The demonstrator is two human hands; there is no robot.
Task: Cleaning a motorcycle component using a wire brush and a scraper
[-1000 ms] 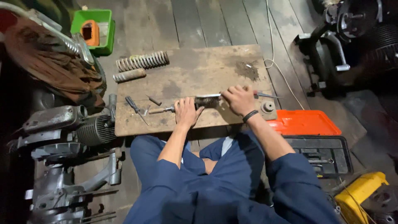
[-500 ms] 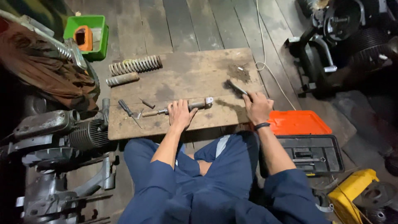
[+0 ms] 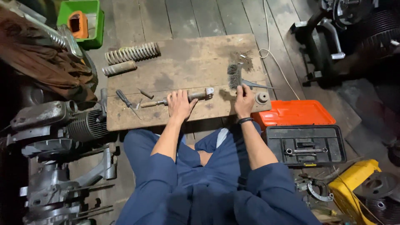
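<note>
my left hand (image 3: 180, 104) clamps the shock absorber rod (image 3: 196, 95) flat on the wooden surface (image 3: 183, 62); my right hand (image 3: 243, 100) grips the wire brush (image 3: 234, 76) beside its end. rod looks grimy, so cleaning seems barely begun.

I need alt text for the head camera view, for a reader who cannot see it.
A seated person in blue workwear presses the left hand on a metal rod lying on a wooden board, while the right hand holds a wire brush beside it. A coil spring lies at the board's far edge; an orange toolbox sits at the right.
</note>
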